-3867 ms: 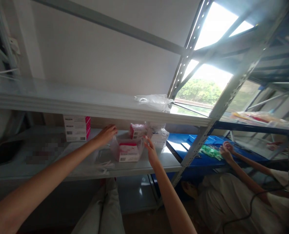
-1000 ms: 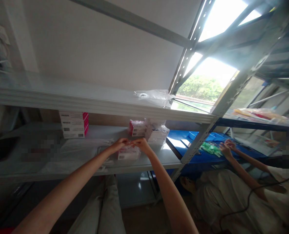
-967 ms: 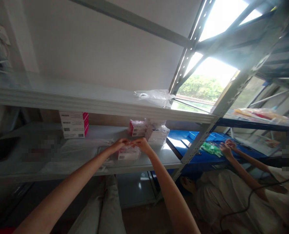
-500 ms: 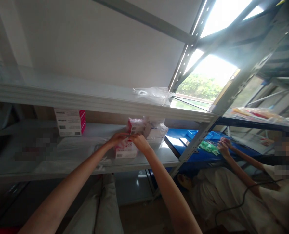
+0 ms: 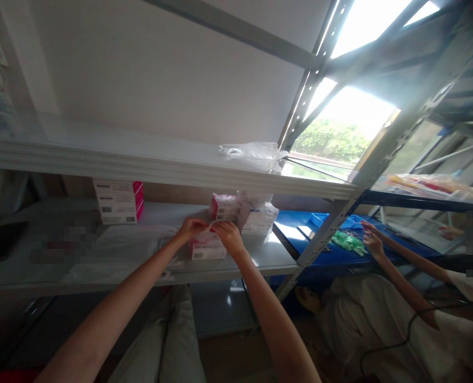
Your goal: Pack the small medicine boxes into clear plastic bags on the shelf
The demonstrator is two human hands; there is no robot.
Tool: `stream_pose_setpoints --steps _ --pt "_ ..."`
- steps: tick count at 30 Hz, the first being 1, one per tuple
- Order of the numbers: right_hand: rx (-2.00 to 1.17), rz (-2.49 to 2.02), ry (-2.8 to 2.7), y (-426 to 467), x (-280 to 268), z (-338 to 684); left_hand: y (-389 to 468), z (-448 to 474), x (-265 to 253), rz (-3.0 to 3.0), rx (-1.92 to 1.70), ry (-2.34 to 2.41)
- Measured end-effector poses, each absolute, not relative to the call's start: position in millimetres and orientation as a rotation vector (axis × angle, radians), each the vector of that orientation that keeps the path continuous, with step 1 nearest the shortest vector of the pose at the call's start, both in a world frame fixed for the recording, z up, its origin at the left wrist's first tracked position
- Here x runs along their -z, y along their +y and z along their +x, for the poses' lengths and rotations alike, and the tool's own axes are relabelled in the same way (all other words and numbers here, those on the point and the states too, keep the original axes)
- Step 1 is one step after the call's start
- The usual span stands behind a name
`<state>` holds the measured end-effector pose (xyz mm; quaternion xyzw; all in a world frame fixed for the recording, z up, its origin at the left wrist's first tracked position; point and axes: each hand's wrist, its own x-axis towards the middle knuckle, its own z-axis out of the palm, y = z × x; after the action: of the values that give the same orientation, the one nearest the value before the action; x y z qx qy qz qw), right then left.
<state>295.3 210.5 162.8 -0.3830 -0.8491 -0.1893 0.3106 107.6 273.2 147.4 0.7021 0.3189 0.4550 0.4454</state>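
My left hand (image 5: 193,227) and my right hand (image 5: 227,234) meet above a pink-and-white box (image 5: 208,251) on the lower shelf. Both hands are closed, pinching the top of a clear plastic bag (image 5: 206,235) that appears to be around this box. The fingertips nearly touch, and the fine detail between them is too small to make out. Just behind my right hand stand more boxes in clear plastic, one pink and white (image 5: 225,206), another mostly white (image 5: 258,219).
A stack of white-and-pink boxes (image 5: 118,202) stands at the left on the grey shelf (image 5: 156,211). Flat clear plastic (image 5: 112,250) lies near it. The upper shelf (image 5: 148,159) runs overhead. To the right, beyond the metal post (image 5: 330,226), a co-worker's hands (image 5: 372,239) are near green plastic packets (image 5: 348,242).
My fingers have drawn slightly closer together at the bag's top. The view has shifted a little, and the co-worker's hands have moved slightly.
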Motion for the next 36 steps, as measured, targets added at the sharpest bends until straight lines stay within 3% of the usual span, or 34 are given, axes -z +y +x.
stream_pose_setpoints --steps 8,16,25,36 --pt "0.095 -1.428 -1.53 194 -149 295 262 84 -156 2.247 -1.218 1.012" --pt "-0.227 -1.774 -1.438 180 -113 329 252 45 -131 2.508 -0.981 1.152" --pt "-0.625 -1.465 -1.295 199 -85 343 249 45 -111 2.387 -1.041 1.117" --pt "-0.959 -1.132 -1.206 179 -95 348 232 51 -88 2.262 -1.145 1.092"
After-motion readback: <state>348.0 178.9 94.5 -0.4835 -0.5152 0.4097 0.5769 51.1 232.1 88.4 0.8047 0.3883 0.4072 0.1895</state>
